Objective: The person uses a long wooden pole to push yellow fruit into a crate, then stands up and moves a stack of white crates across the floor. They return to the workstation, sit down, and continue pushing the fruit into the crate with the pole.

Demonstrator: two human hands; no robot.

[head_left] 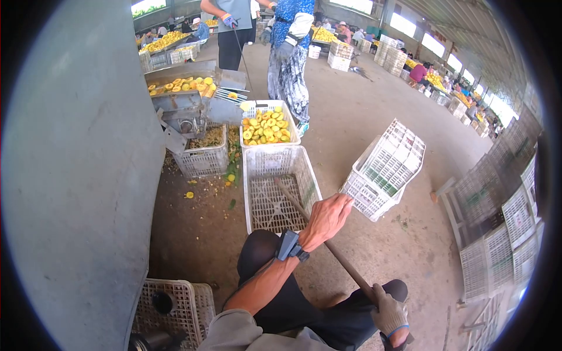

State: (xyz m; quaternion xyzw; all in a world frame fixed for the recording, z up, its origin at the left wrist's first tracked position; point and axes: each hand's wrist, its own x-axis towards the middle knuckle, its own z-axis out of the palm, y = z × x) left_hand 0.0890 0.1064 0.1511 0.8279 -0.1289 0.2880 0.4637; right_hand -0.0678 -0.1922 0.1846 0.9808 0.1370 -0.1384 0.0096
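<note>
Across the person's lap and over the near crate [311,175], a stick [350,270] runs obliquely. It is long, slender and roughly straight, brown to grey-brown, with a plain, matt surface; its far end lies within the outline of the near crate, though contact with the slatted floor cannot be determined. The right hand [389,309], in a pale, soiled glove with a bluish cuff edge, closes round the lower part, fingers curled. The left hand [328,220], bare, lies over the middle portion, its fingers bent and drawn close together; whether they grip the stick cannot be determined. A dark watch [288,245] encircles the left wrist.

Markings: the watch face appears dark, and any lettering on the white tilted crates [398,155], right of the near crate, is too small to read.

Surroundings: beyond the near crate, the fruit crate [243,138] contains yellow-green fruit pieces [266,127]. To its left, a metal machine [186,105] bears orange-yellow fruit halves [181,85], above a crate of brownish debris [205,161]. Two people [233,44] stand behind, one wearing a blue patterned top.
</note>
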